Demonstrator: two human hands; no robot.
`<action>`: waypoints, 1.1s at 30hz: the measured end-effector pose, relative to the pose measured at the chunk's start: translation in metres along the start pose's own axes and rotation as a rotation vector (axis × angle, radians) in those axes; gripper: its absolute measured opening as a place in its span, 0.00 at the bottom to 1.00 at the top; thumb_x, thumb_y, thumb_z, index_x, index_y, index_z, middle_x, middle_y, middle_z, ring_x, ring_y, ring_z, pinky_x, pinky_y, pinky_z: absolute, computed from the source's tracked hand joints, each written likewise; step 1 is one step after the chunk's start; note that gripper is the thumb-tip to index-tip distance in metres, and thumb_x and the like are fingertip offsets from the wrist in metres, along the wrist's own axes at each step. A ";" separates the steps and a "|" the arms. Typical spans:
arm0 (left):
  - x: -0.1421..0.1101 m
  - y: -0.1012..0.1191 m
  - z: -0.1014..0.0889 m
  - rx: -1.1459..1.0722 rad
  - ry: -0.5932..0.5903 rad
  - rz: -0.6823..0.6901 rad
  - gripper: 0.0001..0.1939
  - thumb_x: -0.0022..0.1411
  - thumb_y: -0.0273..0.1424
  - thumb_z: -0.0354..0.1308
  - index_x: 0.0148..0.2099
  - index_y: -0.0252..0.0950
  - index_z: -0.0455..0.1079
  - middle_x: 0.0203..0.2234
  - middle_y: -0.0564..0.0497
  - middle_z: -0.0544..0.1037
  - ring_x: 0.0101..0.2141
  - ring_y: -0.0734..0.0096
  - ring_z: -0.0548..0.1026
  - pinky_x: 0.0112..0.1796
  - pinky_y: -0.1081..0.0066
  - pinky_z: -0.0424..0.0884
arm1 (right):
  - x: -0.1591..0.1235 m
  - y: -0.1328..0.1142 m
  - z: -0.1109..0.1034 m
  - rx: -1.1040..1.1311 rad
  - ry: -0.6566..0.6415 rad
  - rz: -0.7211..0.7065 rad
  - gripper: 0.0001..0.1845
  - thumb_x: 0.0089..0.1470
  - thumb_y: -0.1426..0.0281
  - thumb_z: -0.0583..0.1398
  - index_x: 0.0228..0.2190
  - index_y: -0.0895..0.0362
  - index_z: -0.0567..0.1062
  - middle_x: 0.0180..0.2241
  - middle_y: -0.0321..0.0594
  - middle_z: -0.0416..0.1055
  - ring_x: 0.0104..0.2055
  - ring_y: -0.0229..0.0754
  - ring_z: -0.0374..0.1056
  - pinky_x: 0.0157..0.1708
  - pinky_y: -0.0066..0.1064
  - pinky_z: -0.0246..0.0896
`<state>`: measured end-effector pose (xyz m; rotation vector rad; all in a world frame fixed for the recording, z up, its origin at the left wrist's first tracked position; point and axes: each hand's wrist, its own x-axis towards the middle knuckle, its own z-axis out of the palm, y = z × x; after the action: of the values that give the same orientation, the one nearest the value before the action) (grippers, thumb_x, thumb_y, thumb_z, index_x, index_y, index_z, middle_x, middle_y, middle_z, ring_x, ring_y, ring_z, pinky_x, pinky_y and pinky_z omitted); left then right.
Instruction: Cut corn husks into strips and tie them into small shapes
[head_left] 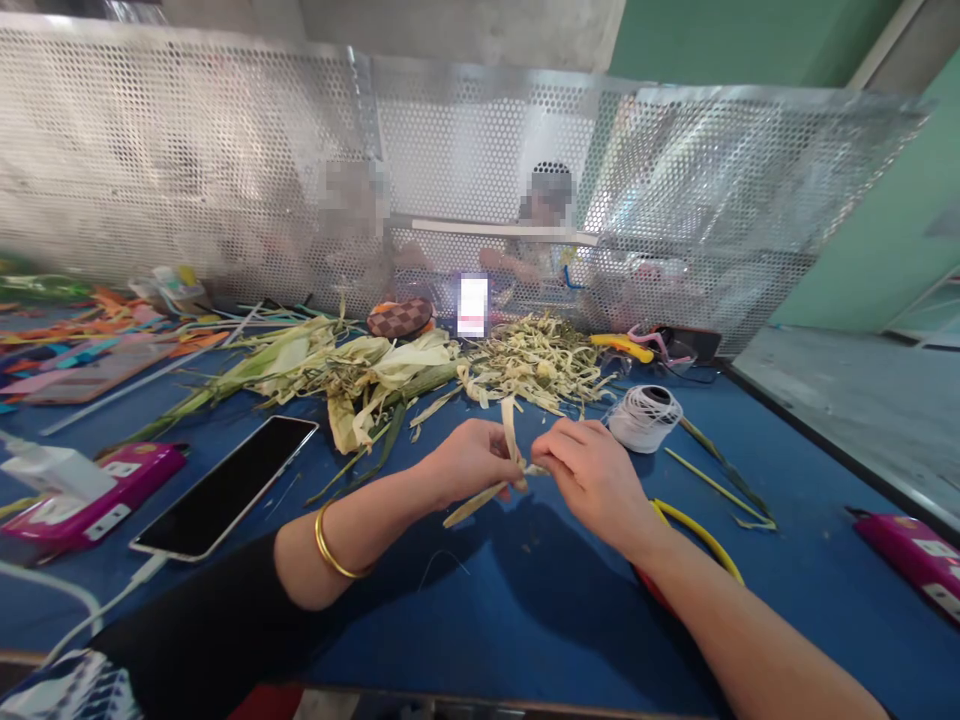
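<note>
Over the middle of the blue table, my left hand [472, 465] pinches a pale corn husk strip [475, 505], with one end standing up above the fingers and another trailing down to the left. My right hand [589, 478] is closed just beside it, its fingertips on a short twisted part of the same husk; the fingers partly hide it. Behind my hands lies a heap of knotted husk pieces [540, 365]. Larger whole corn husks [420, 358] spread to its left. A spool of white thread [646, 422] stands beyond my right hand.
A phone [229, 485] on a cable and a magenta power strip [135, 485] lie at left. Yellow-handled pliers [697, 530] are partly under my right forearm. A perforated metal screen [480, 130] borders the back, with people behind it. Another power strip [915, 560] sits far right.
</note>
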<state>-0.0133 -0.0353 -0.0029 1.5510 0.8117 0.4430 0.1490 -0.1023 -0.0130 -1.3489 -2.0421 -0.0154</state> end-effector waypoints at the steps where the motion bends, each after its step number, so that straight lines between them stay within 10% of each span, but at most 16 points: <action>1: -0.002 0.001 -0.001 0.015 -0.080 -0.019 0.06 0.40 0.22 0.61 0.25 0.33 0.68 0.18 0.54 0.76 0.18 0.76 0.71 0.23 0.76 0.66 | 0.001 0.001 -0.001 0.039 -0.042 0.008 0.11 0.57 0.72 0.53 0.26 0.56 0.73 0.27 0.38 0.68 0.31 0.40 0.62 0.37 0.34 0.52; 7: -0.005 0.008 -0.008 -0.109 -0.293 -0.014 0.06 0.41 0.27 0.64 0.26 0.33 0.71 0.22 0.50 0.78 0.20 0.74 0.73 0.26 0.74 0.67 | 0.004 0.009 0.001 0.770 -0.263 0.546 0.10 0.45 0.63 0.62 0.21 0.57 0.71 0.19 0.31 0.64 0.23 0.35 0.55 0.25 0.28 0.48; 18: 0.004 0.004 0.000 -0.308 0.201 0.053 0.06 0.45 0.22 0.62 0.27 0.32 0.67 0.21 0.53 0.75 0.22 0.76 0.73 0.29 0.74 0.70 | 0.003 0.004 0.016 1.144 -0.001 0.899 0.14 0.32 0.63 0.69 0.20 0.59 0.74 0.19 0.33 0.65 0.21 0.32 0.53 0.28 0.31 0.54; 23: 0.007 -0.003 0.003 -0.151 0.258 0.055 0.04 0.48 0.21 0.60 0.28 0.32 0.67 0.20 0.54 0.74 0.21 0.77 0.73 0.27 0.75 0.70 | -0.001 -0.001 0.016 0.610 0.025 0.547 0.08 0.47 0.66 0.60 0.22 0.57 0.71 0.21 0.34 0.63 0.25 0.37 0.57 0.28 0.31 0.53; 27: 0.004 -0.008 0.004 -0.010 0.050 0.040 0.05 0.43 0.21 0.60 0.26 0.32 0.69 0.18 0.55 0.74 0.19 0.76 0.71 0.24 0.75 0.68 | -0.002 -0.003 0.009 0.140 -0.010 0.093 0.09 0.53 0.76 0.52 0.24 0.57 0.69 0.26 0.38 0.64 0.30 0.40 0.59 0.30 0.31 0.53; 33: -0.001 0.001 -0.005 -0.045 -0.169 -0.058 0.07 0.40 0.25 0.63 0.27 0.32 0.70 0.20 0.51 0.77 0.20 0.74 0.72 0.25 0.73 0.69 | 0.001 0.006 0.005 0.218 -0.060 0.181 0.08 0.51 0.74 0.54 0.22 0.56 0.68 0.25 0.35 0.63 0.29 0.38 0.59 0.30 0.29 0.52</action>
<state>-0.0169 -0.0325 -0.0007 1.4972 0.7090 0.2819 0.1510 -0.0972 -0.0185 -1.4034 -1.8996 0.3227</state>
